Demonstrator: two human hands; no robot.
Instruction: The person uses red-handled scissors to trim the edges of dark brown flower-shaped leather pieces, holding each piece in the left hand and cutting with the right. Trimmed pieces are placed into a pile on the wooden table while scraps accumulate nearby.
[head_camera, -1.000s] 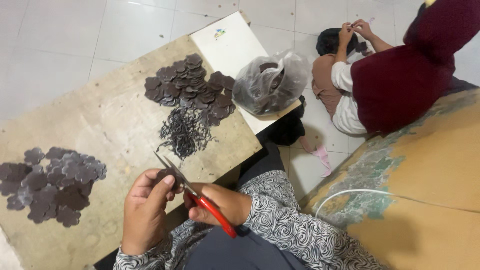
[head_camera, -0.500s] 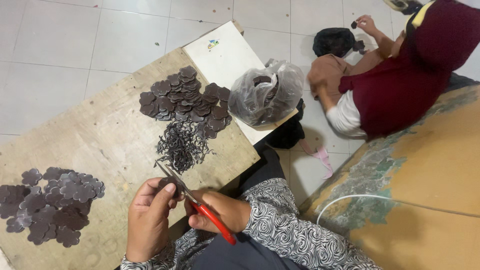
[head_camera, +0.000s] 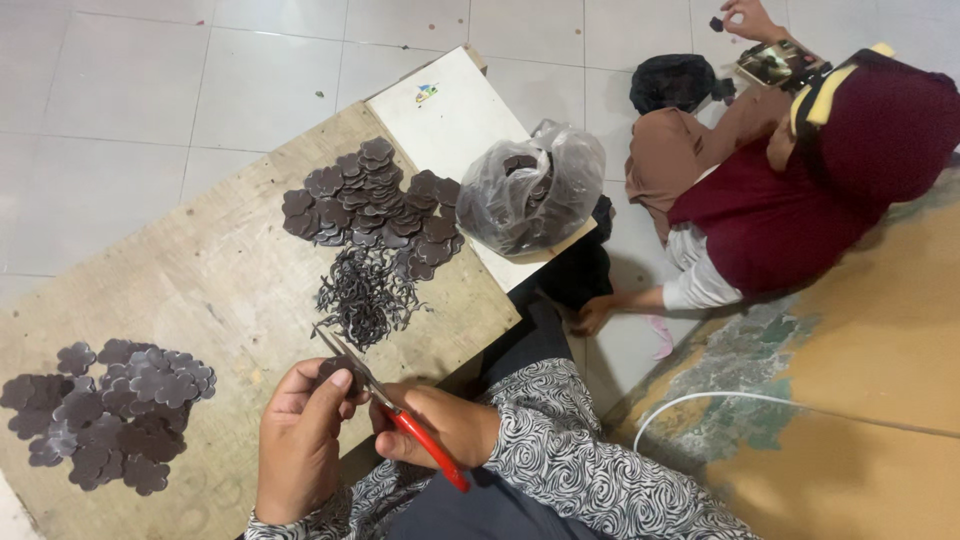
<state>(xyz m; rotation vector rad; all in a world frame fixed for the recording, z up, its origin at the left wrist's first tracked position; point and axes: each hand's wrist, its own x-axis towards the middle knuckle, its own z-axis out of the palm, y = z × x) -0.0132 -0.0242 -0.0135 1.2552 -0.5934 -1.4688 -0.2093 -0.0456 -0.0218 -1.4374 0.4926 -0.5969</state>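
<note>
The left hand (head_camera: 300, 445) pinches a small dark flower-shaped piece (head_camera: 335, 370) between thumb and fingers, holding it up near the edge of the board. The right hand (head_camera: 440, 425) is closed around the red handles of a pair of scissors (head_camera: 395, 415). The scissors lie on a slant — handles low by the right hand, blades pointing up and to the left, across the top of the dark piece. The blades look a little apart at the tips, and the piece sits right beside them, touching or almost touching; I cannot tell which. So the piece is just to the left of the right hand, and the left hand is the nearer one, since it holds it. Just past the blade tips lies a heap of thin dark trimmings (head_camera: 365, 295) on the wooden board (head_camera: 200, 280). Farther up the board is a pile of dark flower shapes (head_camera: 370, 205), and beside that a clear plastic bag (head_camera: 530, 190) with more dark pieces inside. Far to the left sits a second pile of flower shapes (head_camera: 105, 410). On the tiled floor to the right, another person (head_camera: 800, 190) sits — 1 of their hands is raised with a tiny dark bit.
</note>
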